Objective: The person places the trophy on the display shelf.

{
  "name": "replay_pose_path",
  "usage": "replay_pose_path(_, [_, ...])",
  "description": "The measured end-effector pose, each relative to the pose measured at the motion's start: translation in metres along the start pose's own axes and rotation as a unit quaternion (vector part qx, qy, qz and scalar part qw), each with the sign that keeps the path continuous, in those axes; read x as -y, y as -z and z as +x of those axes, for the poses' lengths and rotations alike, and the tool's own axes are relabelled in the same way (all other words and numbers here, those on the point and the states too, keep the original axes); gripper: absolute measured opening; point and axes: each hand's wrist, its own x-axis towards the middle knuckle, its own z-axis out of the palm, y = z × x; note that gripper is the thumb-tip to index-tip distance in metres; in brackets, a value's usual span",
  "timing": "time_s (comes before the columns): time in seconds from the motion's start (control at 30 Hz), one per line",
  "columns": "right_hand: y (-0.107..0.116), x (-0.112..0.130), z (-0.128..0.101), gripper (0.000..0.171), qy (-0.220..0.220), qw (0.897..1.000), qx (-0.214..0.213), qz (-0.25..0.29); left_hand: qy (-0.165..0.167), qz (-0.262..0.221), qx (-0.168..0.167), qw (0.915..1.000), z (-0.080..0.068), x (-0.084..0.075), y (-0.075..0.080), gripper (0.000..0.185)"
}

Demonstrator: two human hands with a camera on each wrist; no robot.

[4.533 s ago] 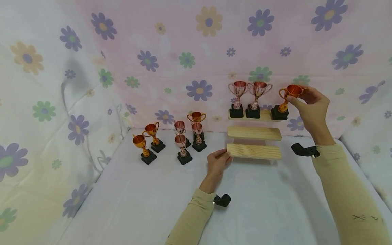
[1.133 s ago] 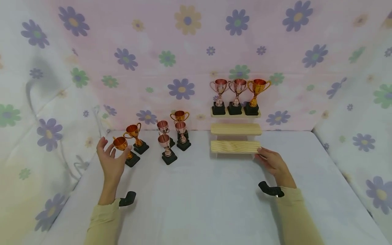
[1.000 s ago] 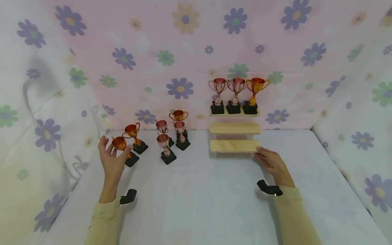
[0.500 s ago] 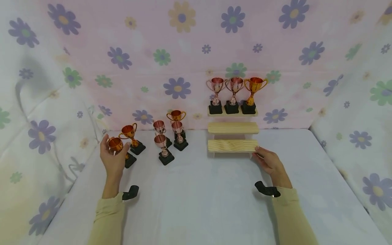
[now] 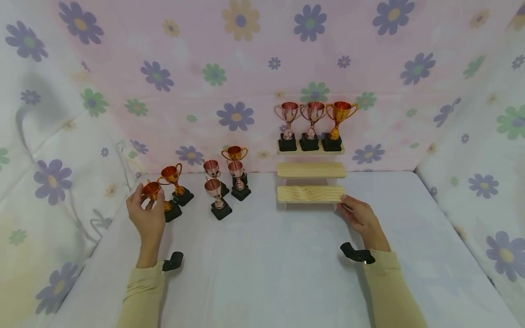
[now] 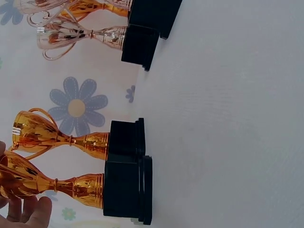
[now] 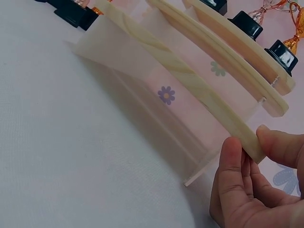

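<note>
At the far left, my left hand [image 5: 145,218] holds the cup of a gold trophy [image 6: 88,190] between thumb and fingers. The trophy's black base appears to rest on the table, and the hand hides part of the cup in the head view. Just behind it stands a second gold trophy [image 5: 170,175]. My right hand [image 5: 362,217] pinches the right end of the lowest board [image 7: 190,80] of a three-tier wooden shelf, thumb on top and fingers beneath. On the top tier stand two rose-coloured trophies [image 5: 313,114] and one gold trophy [image 5: 340,114] at the right.
Between the left hand and the shelf stand several more upright trophies: rose-coloured ones, such as the front trophy [image 5: 213,187], and a gold trophy [image 5: 234,153] at the back. The middle board [image 5: 311,170] holds nothing. White cloth [image 5: 262,269] covers the table; flowered fabric hangs behind.
The right hand has set the gold trophy on the top tier and moved down to the lowest board. The left hand has left the shelf and closed round the far-left gold trophy's cup.
</note>
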Motion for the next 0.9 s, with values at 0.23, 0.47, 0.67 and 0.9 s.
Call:
replay_pose_path(0.23, [-0.001, 0.002, -0.002, 0.007, -0.001, 1.0, 0.008, 0.016, -0.013, -0.014, -0.035, 0.9992, -0.003, 0.003, -0.004, 0.054])
replay_pose_path(0.47, [0.002, 0.0, 0.0, 0.043, -0.008, 1.0, 0.006, 0.016, 0.001, -0.103, -0.057, 0.993, -0.009, -0.007, 0.002, 0.051])
replay_pose_path(0.67, [0.001, -0.001, 0.001, 0.065, -0.011, 1.0, 0.006, 0.014, 0.015, -0.139, -0.066, 0.988, -0.01, -0.009, 0.009, 0.047])
replay_pose_path(0.9, [0.001, -0.002, 0.003, 0.057, -0.005, 1.0, 0.005, 0.009, -0.011, -0.174, -0.054, 0.9833, -0.009, -0.017, 0.017, 0.041])
